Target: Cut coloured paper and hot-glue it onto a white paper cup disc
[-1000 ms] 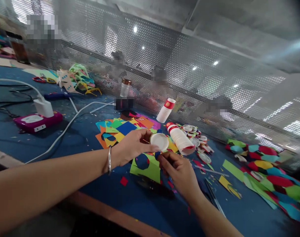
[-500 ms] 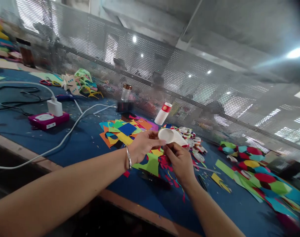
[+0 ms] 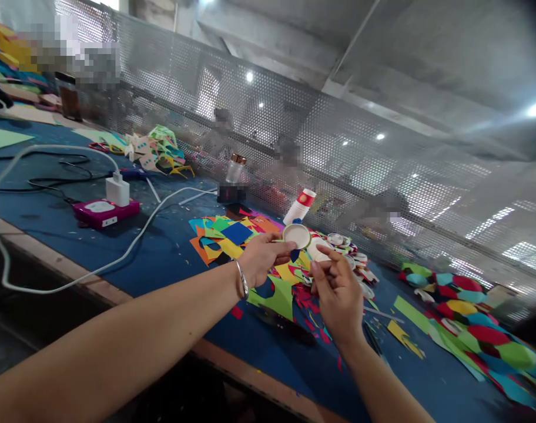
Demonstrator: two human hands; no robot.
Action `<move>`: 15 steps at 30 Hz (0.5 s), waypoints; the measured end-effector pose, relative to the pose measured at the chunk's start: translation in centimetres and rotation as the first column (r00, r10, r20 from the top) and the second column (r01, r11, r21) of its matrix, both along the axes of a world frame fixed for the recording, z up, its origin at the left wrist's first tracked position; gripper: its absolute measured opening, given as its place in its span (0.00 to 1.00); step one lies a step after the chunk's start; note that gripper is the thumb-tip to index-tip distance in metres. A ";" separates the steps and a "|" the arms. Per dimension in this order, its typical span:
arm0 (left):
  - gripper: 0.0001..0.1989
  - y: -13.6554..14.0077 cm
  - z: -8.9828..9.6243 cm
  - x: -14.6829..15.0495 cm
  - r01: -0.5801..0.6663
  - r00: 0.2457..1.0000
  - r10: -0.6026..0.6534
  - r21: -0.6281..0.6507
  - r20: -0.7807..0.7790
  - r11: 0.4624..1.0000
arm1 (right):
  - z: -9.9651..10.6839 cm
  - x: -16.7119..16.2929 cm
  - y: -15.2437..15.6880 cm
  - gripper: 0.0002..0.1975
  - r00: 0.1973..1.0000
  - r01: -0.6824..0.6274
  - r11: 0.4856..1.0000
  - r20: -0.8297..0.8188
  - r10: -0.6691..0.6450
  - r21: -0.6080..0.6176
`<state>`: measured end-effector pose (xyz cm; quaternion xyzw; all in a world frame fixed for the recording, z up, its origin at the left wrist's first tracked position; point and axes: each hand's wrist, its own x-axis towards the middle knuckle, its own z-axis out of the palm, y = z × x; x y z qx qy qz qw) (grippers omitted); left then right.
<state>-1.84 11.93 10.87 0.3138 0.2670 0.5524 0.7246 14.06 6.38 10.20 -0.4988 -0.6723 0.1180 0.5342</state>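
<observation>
My left hand (image 3: 268, 255) pinches a shallow white round piece (image 3: 295, 235) that looks like a cut-off paper cup bottom, between thumb and fingers. Its rim has a greenish edge, and small blue bits show above and below it. Just right of it, my right hand (image 3: 338, 288) is raised with thumb and fingers apart, and I see nothing in them. Behind the hands leans a stack of white paper cups (image 3: 300, 207) with a red band. Colored paper scraps (image 3: 226, 235) lie beneath and to the left.
White cup rings (image 3: 342, 242) are heaped right of the hands. Multicolored paper pieces (image 3: 475, 299) lie far right. On the left sit a magenta power box (image 3: 104, 214) with a white charger (image 3: 117, 189) and looping cable. A perforated metal screen (image 3: 268, 111) runs behind the blue table (image 3: 162, 264).
My right hand has let go of the white round piece and moved slightly away, its fingers spreading. The left hand keeps hold, and blue bits now show around the piece. The view has shifted slightly.
</observation>
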 end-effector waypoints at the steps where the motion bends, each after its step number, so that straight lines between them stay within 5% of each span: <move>1: 0.10 0.1 -0.1 0.0 -0.009 1.000 0.009 -0.003 -0.003 1.000 | 0.0 0.0 0.0 0.21 1.000 -0.005 1.000 0.008 0.005 -0.001; 6: 0.16 0.0 -0.4 0.1 -0.037 0.999 0.037 0.036 0.002 0.999 | -0.3 0.1 -0.1 0.22 0.998 -0.038 0.998 0.052 0.041 -0.045; 15: 0.09 -0.5 -0.3 0.3 -0.112 0.992 0.122 0.211 -0.037 0.971 | -0.4 0.2 -0.1 0.23 0.997 -0.039 0.998 0.072 0.043 -0.052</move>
